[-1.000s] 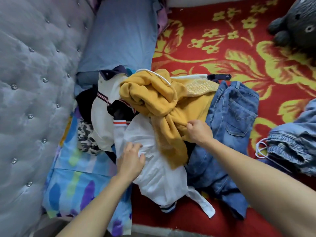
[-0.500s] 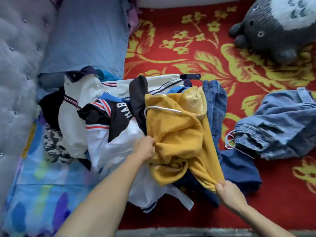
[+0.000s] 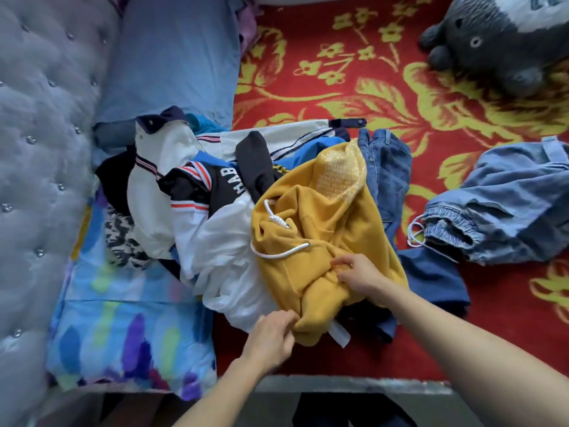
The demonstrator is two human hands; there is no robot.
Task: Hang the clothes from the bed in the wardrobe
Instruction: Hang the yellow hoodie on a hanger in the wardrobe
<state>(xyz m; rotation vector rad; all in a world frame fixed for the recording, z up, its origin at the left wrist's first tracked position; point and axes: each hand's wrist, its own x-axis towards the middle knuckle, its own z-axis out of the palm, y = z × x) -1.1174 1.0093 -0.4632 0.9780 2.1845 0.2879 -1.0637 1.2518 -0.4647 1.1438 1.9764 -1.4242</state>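
Yellow hoodie (image 3: 323,235) tops the pile on the bed (image 3: 354,363). Our left hand (image 3: 271,334) pinches its near edge; right hand (image 3: 357,274), grip curled into its middle folds. Risk, we judge: white hanger (image 3: 278,256) inside snags the white shirt (image 3: 228,241), dragging it floorward as we lift.

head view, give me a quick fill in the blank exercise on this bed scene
The left hand and the right hand both grip the ____ hoodie.
Its drawstring is ____.
The grey plush toy lies on a ____ floral bedspread.
Missing words: yellow; white; red.
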